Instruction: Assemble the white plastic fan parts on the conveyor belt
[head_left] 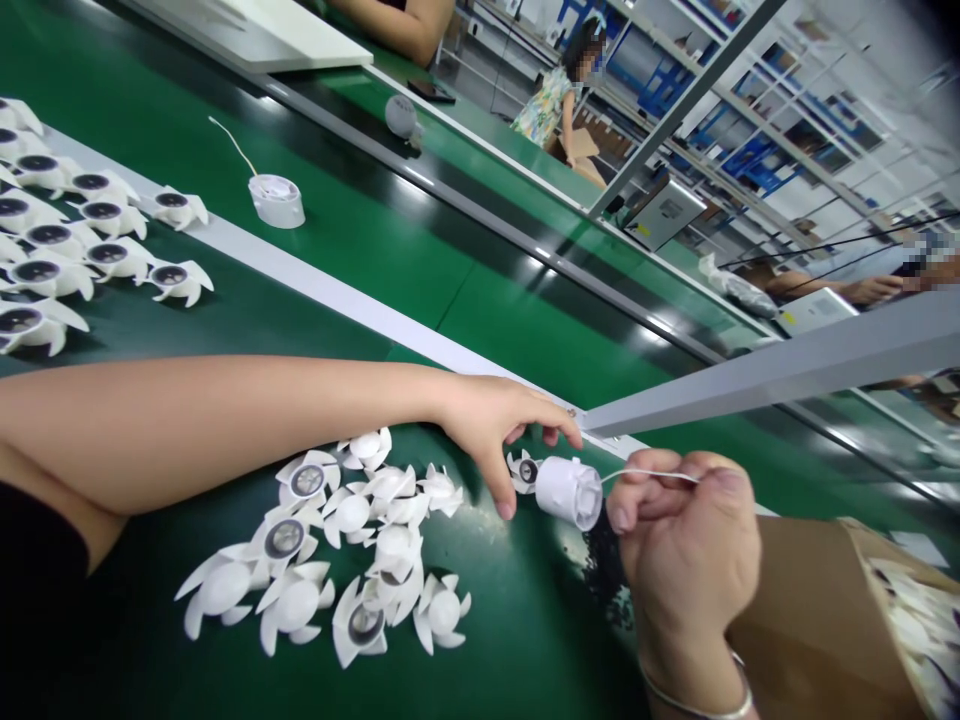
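My right hand (690, 530) is closed, pinching a thin white wire (645, 473) between thumb and fingers. That wire runs left into a white round plastic housing (559, 488), which is tilted on its side with its hollow end toward my right hand. My left hand (510, 425) reaches across from the left, thumb and fingers spread around a gap just left of the housing. Behind the housing, a small white fan impeller (523, 470) partly shows. Below my left forearm lie several white fan impellers (292, 600), some with their dark-ringed hubs facing up.
More impellers (52, 235) stand in rows at the far left. Another wired housing (277, 203) sits on the green belt beyond the white rail (322, 290). A grey post (750, 365) rises at right. A cardboard box (810, 610) of white parts stands lower right. Other people work beyond.
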